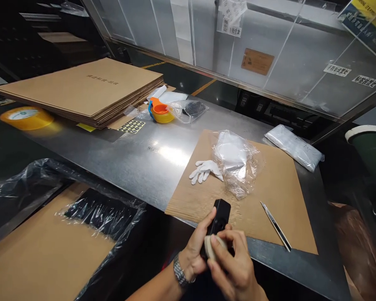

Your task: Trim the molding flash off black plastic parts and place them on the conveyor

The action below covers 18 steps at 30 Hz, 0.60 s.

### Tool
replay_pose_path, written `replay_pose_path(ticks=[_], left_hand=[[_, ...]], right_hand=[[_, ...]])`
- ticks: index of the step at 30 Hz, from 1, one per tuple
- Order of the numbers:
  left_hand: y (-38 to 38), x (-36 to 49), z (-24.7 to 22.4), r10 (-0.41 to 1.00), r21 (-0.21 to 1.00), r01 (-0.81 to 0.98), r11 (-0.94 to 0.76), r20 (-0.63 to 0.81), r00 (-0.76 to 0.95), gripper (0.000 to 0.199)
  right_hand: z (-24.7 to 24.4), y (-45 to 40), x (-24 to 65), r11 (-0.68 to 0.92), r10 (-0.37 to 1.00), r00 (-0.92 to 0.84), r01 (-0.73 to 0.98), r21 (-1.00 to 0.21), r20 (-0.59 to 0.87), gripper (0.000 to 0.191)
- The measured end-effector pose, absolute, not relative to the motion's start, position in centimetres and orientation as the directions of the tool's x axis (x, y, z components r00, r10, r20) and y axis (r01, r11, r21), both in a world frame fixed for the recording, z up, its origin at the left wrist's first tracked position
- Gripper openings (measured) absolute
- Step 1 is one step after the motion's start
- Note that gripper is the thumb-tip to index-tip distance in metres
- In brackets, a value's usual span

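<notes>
My left hand (192,246) is closed around a black oblong part (222,212), held upright over the table's front edge. A wristwatch is on that wrist. Against the part's lower end, my right hand (238,263) pinches a small pale beige pad (210,247), slightly blurred. What the pad is made of I cannot make out. Just beyond my hands, a white glove (206,170) and crumpled clear plastic bags (235,159) lie on a cardboard sheet (269,184). A utility knife (276,227) rests at the sheet's right side.
Stacked flat cardboard (81,88) fills the metal table's (138,159) back left, beside a yellow tape roll (26,118). An orange tape dispenser (160,110) stands behind. A plastic-wrapped pack (294,146) lies at right. Lower left is a plastic-lined box (50,246).
</notes>
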<state>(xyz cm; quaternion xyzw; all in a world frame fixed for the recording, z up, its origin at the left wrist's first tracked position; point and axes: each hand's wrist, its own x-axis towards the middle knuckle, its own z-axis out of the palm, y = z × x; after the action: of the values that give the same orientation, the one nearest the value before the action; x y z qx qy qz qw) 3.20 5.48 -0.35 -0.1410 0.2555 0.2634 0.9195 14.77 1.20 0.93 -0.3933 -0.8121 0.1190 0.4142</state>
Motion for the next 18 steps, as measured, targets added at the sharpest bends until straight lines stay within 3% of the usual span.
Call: replay_pose_path(ticks=[7,9,14,17,18], left_hand=[[6.1,3.0,-0.2,0.485,-0.274,-0.682,0.678,-0.53,0.696,0.047],[6.1,2.7,-0.2,0.537,-0.23,-0.717,0.658,-0.524,0.661,0.046],[5.8,2.0,-0.4,0.697,0.157,-0.741,0.653,-0.508,0.506,0.045],[5.0,2.1,-0.6,0.813,0.495,-0.654,0.571,-0.451,0.368,0.033],[4.7,2.1,-0.6,0.858,0.619,-0.598,0.51,-0.417,0.3,0.038]], right_hand=[[-1.0,-0.2,14.7,0.718,0.624,-0.355,0.613,-0.33,0.696,0.022],[-2.1,-0.4,16.2,0.707,0.608,-0.359,0.65,-0.277,0.708,0.027],[-4.9,1.4,21.7,0.496,0.781,-0.252,0.806,-0.323,0.571,0.043],[-6.6,4.2,24.2,0.314,0.862,-0.09,0.868,-0.385,0.5,0.038],[-7.2,5.2,24.7,0.281,0.874,-0.065,0.877,-0.391,0.482,0.034]])
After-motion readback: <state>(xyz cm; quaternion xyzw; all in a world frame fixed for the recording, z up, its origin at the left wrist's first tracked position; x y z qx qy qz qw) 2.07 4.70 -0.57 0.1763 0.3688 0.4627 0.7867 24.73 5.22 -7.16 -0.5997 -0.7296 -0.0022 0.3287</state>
